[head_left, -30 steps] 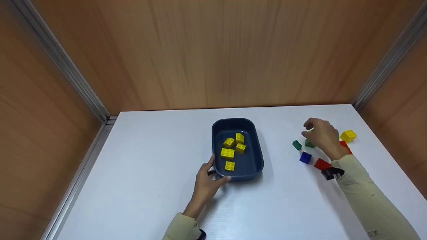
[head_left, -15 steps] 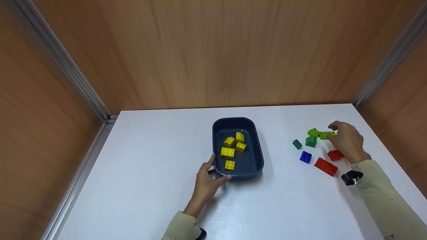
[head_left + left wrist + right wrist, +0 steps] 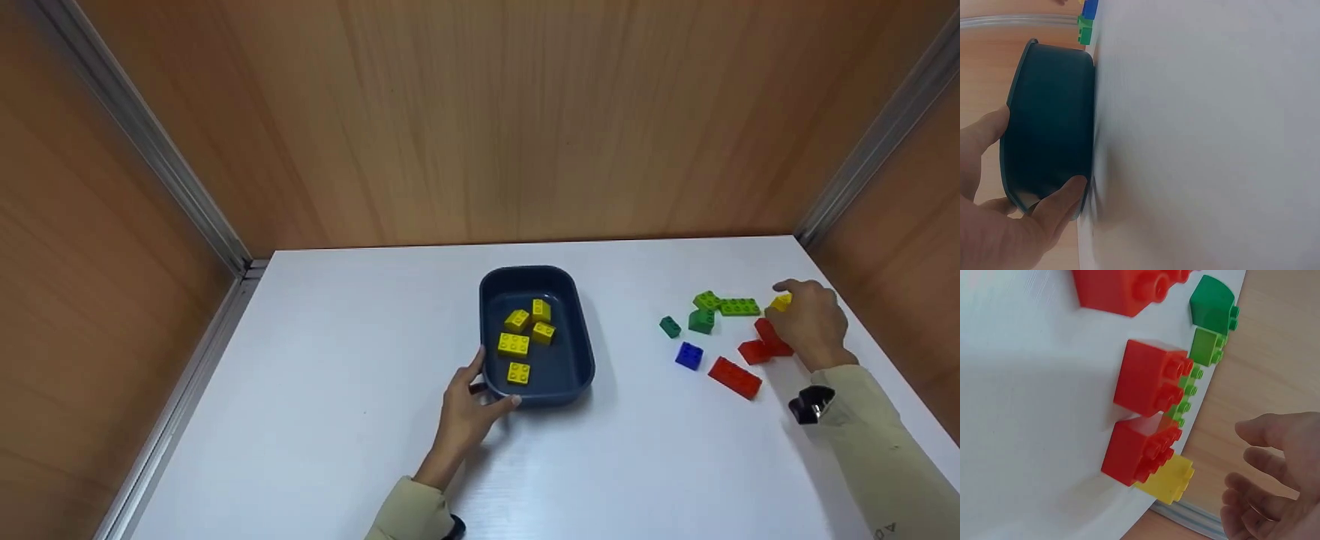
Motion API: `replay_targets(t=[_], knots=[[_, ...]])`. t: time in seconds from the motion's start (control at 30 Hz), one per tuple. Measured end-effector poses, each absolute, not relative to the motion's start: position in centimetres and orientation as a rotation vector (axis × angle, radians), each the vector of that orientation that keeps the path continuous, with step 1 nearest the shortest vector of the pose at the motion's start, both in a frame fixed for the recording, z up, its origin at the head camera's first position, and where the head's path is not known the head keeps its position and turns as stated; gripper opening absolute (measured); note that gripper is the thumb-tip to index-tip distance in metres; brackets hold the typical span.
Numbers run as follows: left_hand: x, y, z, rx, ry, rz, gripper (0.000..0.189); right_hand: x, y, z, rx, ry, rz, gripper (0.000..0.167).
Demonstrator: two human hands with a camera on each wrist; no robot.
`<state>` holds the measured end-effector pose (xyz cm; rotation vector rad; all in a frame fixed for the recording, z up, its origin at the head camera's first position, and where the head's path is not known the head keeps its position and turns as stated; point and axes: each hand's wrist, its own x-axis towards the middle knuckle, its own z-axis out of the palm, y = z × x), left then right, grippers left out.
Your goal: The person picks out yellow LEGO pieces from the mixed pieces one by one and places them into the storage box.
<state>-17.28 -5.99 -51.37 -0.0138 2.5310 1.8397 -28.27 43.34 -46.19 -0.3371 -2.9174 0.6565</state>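
Note:
My left hand (image 3: 466,412) grips the near-left corner of a dark blue rectangular tray (image 3: 584,349), thumb on the near wall and fingers along the left side. In the left wrist view the fingers (image 3: 1061,205) lie against the tray's outer wall (image 3: 1050,118). Several yellow building bricks (image 3: 513,345) lie inside. At the far right, my right hand (image 3: 811,322) hovers over a loose yellow brick (image 3: 781,302), partly covering it in the head view. The right wrist view shows that brick (image 3: 1167,478) apart from the loosely bent fingers, which hold nothing.
Beside the right hand lie red bricks (image 3: 735,377), a blue brick (image 3: 688,355), dark green bricks (image 3: 701,321) and light green bricks (image 3: 739,307). Wooden panels (image 3: 517,120) with metal corner rails (image 3: 161,154) enclose the white table (image 3: 322,360).
My right hand has moved right, from above the green bricks to the loose yellow brick, uncovering the green and red bricks. The left hand and the tray have stayed put.

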Motion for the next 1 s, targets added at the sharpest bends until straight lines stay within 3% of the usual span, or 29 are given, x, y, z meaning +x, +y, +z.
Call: replay_targets(t=[0.3, 1.0], knots=[[-17.2, -6.0, -51.4, -0.03, 2.534, 1.829, 0.097, -28.8, 44.8, -46.9, -0.413, -2.972, 0.639, 0.058], [-17.2, -5.9, -51.3, -0.016, 2.526, 1.844, 0.097, -30.1, 46.2, -47.8, -0.388, -3.057, 0.542, 0.055]])
